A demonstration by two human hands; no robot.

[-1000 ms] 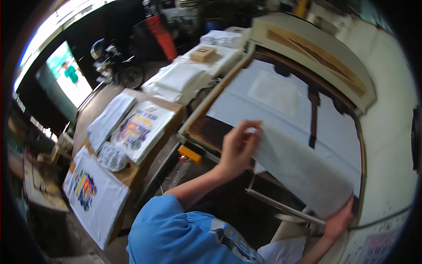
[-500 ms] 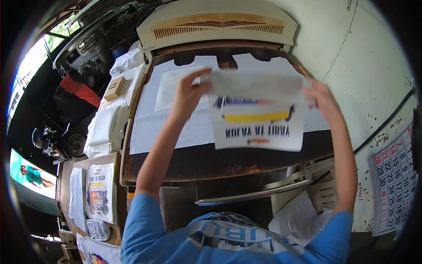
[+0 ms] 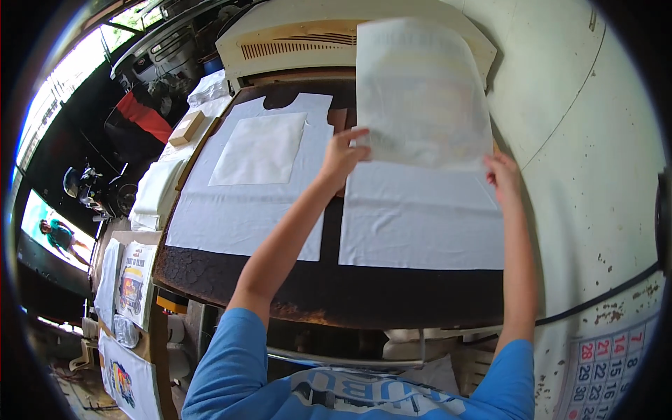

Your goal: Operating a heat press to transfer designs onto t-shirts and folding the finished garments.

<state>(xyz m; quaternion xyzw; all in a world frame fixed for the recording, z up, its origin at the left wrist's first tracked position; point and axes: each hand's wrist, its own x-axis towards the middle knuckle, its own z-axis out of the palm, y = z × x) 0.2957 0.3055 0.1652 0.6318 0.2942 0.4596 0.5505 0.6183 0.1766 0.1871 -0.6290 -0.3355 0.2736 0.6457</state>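
A thin whitish paper sheet (image 3: 423,91) stands raised over the right-hand cut shirt panel (image 3: 420,224), a faint print showing through its back. At its lower left corner, my left hand (image 3: 344,157) pinches the edge between thumb and fingers. My right hand (image 3: 502,175) is closed at the lower right corner. The sheet's upper part is in front of the cream machine hood. To the left, a second pale shirt panel (image 3: 245,217) lies flat on the dark press bed (image 3: 350,294), with another paper sheet (image 3: 259,148) lying on its chest area.
Behind the bed stands the cream slotted hood (image 3: 294,42). A side table at left carries folded white cloth (image 3: 155,189) and a small box (image 3: 187,129). Printed sheets (image 3: 134,280) are on a lower board. A wall rises at right with a calendar (image 3: 605,371).
My hands have carried the sheet up and away from me, and its printed face has turned away. The view has shifted to the right, and more of both shirt panels shows.
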